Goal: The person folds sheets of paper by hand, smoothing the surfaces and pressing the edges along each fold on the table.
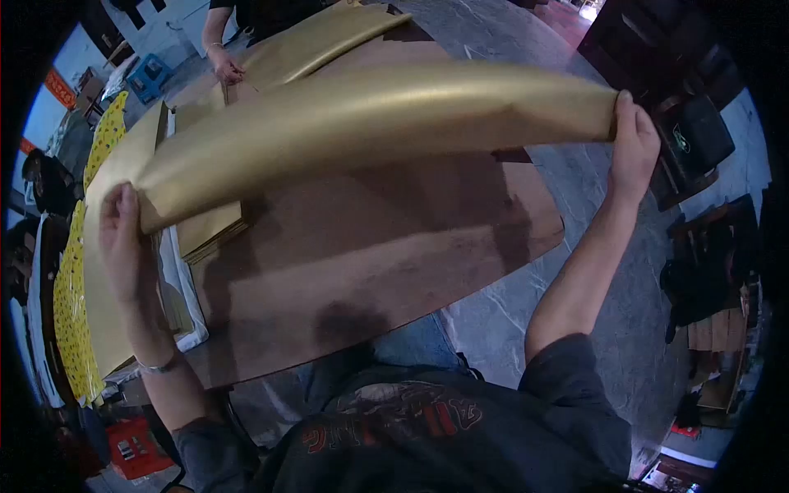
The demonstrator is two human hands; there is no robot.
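Gold sheet (353,123) stretches in a bowed strip between my two hands, raised in front of me over the brown bench (394,279). My left hand (119,238) grips its near-left end, thumb on top; my right hand (634,152) has thumb and fingers closed on the opposite end, further forward, out past the bench's right side. Just beside my left hand, on its inner side, a stack of gold pieces (215,234) lies on the bench, partly hidden under the sheet, with a white wrapping (191,300) along it. Outward of that hand hangs a yellow patterned cover (70,312). Beyond the sheet, ahead of both hands, another gold sheet (337,41) lies with a rolled edge, and a co-worker's hand (226,66) is near it. A blue stool (149,76) stands well ahead of my left hand, and a black chair (699,140) stands just outward of my right.
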